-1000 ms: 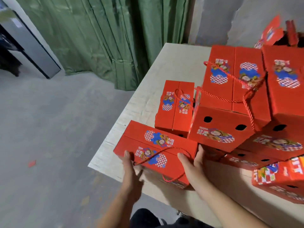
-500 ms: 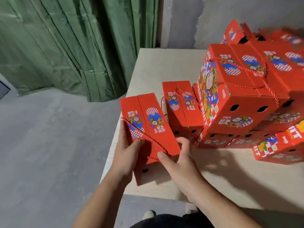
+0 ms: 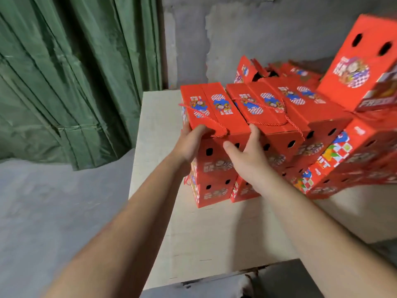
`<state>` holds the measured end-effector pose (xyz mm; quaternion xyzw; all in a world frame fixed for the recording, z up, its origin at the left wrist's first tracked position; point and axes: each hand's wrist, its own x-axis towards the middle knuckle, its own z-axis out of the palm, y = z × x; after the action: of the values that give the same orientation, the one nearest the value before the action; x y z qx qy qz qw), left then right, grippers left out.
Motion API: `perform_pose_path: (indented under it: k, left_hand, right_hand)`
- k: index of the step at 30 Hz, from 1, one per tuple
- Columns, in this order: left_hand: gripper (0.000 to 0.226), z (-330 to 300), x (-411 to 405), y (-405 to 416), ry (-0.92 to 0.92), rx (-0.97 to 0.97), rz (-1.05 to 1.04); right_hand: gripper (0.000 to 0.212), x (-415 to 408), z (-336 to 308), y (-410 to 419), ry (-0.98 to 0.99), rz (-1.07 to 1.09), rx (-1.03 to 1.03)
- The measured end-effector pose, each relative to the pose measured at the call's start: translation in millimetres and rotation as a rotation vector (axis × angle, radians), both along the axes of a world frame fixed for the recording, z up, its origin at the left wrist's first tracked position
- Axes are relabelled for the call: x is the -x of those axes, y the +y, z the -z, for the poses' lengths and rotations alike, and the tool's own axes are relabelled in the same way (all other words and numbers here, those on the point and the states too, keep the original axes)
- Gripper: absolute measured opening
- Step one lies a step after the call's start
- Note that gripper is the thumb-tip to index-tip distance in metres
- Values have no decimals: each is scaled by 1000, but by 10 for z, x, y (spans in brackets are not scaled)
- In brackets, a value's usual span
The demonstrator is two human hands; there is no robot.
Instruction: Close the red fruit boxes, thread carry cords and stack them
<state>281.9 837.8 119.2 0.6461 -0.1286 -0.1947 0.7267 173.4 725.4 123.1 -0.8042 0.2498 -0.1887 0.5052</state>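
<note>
Held box: a long red cardboard fruit box (image 3: 211, 108) with a matte lid split by a centre seam, printed with blue and checkered cartoon badges; at frame centre, sitting on top of another red box.
Carry cord: one twisted red cord (image 3: 204, 117) runs diagonally over the lid and loops at its near edge.
Lower box: the box beneath (image 3: 211, 190) has oval punched holes in its near end; it stands on the desk.
Left hand: the left hand (image 3: 189, 143) clasps the held box's near left corner, thumb on the lid, fingers round the side.
Right hand: the right hand (image 3: 247, 155) lies against the near end face, index finger reaching up to the lid edge, thumb spread; whether it is gripping cannot be told.
Desk: pale, flat plywood desk (image 3: 154, 134), grain visible, at centre and lower frame.
Change: half a second ago the box was held tilted in the air over the desk's near left corner; now it lies level on the lower box, beside the pile.
Pile: more red boxes (image 3: 322, 134) stacked to the right, one tilted at upper right; blur prevents an exact count.
Backdrop: pleated green curtain (image 3: 75, 72) at upper left, rough grey wall (image 3: 247, 33) behind, grey concrete floor (image 3: 53, 201) lower left.
</note>
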Motion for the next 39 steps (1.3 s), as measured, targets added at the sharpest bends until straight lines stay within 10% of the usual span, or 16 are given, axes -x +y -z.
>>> perform_pose_path:
  k: [6, 12, 17, 39]
  left_hand:
    - [70, 342, 328, -60, -25, -89, -228]
    - [67, 503, 1279, -412, -430, -205, -494]
    - [16, 341, 2194, -1691, -264, -9, 87]
    - [20, 738, 5324, -7377, 162, -225, 851]
  right_hand:
    - [83, 466, 356, -37, -73, -42, 280]
    - [52, 1043, 451, -542, -162, -69, -168]
    - [41, 1771, 333, -1595, -209, 38, -174]
    - [29, 5502, 691, -6460, -41, 711, -214]
